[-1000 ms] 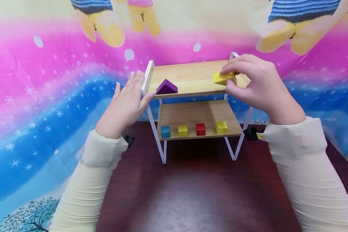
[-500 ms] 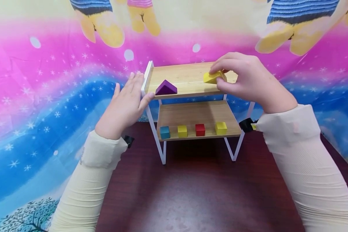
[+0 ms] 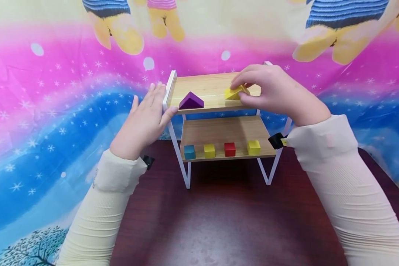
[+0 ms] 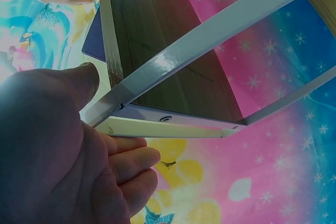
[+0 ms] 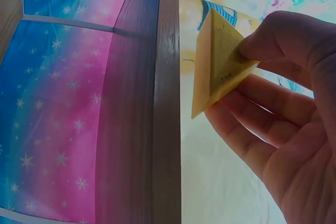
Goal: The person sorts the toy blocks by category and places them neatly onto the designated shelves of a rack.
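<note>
Between the thumb and fingers of my right hand [image 3: 270, 90] is a yellow triangular block [image 3: 233, 93], held over the right part of the upper shelf [image 3: 212, 87]. The right wrist view shows the same triangular block [image 5: 223, 61] pinched, one triangular face turned to the camera. My left hand [image 3: 141, 118] rests with straight fingers against the white left end of the rack, its thumb at the front corner. A purple triangular block [image 3: 191, 101] stands on the upper shelf near that thumb. In the left wrist view my left hand [image 4: 79, 140] touches the frame's corner.
On the lower shelf [image 3: 224, 127] a blue cube [image 3: 189, 152], a yellow cube [image 3: 209, 150], a red cube [image 3: 229, 149] and another yellow cube [image 3: 253, 147] stand in a row. White metal legs [image 3: 186, 173] carry the rack on a dark red table [image 3: 219, 221]. A printed cloth [image 3: 70, 92] hangs behind.
My right hand has moved left over the upper shelf with the yellow triangular block, toward the purple one. The left hand has stayed in place.
</note>
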`<move>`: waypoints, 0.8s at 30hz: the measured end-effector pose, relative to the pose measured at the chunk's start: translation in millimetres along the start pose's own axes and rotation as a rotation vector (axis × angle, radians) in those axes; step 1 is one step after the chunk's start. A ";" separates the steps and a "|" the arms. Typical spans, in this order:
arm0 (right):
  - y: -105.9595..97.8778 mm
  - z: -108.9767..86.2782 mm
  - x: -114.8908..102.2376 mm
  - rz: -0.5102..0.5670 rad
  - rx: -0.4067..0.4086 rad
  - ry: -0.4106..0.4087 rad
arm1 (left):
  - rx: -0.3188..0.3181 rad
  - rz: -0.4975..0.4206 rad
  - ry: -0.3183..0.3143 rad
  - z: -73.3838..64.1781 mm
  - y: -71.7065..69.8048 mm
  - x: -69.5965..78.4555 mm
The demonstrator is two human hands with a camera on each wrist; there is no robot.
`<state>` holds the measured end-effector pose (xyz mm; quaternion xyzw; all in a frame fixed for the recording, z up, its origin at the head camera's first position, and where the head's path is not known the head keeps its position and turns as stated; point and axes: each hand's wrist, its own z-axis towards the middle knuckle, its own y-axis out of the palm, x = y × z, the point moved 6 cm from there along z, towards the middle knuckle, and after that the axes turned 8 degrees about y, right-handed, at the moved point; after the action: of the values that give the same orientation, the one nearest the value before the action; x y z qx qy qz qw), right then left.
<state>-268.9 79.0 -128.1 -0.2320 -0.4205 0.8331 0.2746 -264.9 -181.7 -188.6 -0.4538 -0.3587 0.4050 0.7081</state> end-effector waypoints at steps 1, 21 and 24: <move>1.0 1.0 -0.5 0.001 -0.007 -0.001 | 0.000 0.001 0.000 0.0 0.2 -0.3; 21.0 18.7 -9.1 -0.040 -0.138 0.039 | 0.012 0.003 0.003 2.3 1.4 -2.7; 22.1 19.6 -9.4 -0.052 -0.130 0.031 | 0.016 0.004 0.003 2.5 1.3 -2.7</move>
<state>-279.9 50.7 -134.3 -0.2511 -0.4754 0.7929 0.2868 -268.6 -182.9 -189.4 -0.4496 -0.3532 0.4086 0.7114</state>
